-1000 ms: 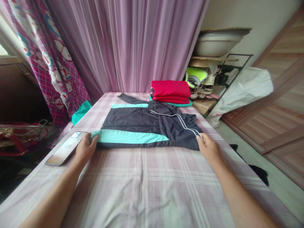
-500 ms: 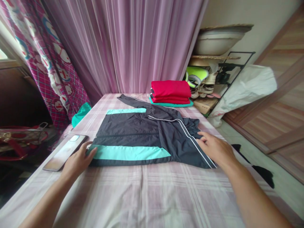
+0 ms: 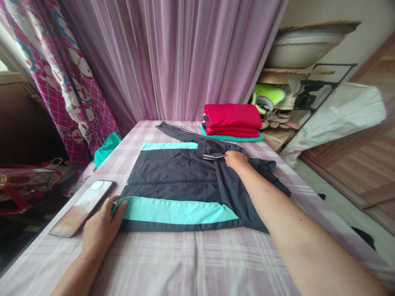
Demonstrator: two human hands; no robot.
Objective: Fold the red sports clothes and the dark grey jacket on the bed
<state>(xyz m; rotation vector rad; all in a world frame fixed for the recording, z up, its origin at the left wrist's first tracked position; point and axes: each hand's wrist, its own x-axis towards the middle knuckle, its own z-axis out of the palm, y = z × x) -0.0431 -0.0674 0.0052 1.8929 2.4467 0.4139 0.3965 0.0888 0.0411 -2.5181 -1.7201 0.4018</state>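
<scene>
A dark jacket (image 3: 173, 166) with mint-green bands and a front zip lies flat on the bed, its hem to the left. My left hand (image 3: 105, 220) pinches the jacket's near hem corner, beside a phone (image 3: 82, 209). Farther off, my right hand (image 3: 236, 159) is closed on the white-striped sleeve folded across the jacket's upper part; its fingertips are partly hidden. The other sleeve (image 3: 175, 129) stretches out toward the back left.
A stack of folded red clothes (image 3: 233, 119) sits at the far right corner of the checked sheet (image 3: 160, 263). Behind hangs a purple curtain (image 3: 185, 57). A shoe rack (image 3: 327, 88) with a basin (image 3: 308, 47) stands at right; a green cloth (image 3: 106, 150) lies at left.
My right hand has moved left and away from me, from the jacket's collar end onto the striped sleeve. My left hand keeps to the hem corner. The view has shifted slightly.
</scene>
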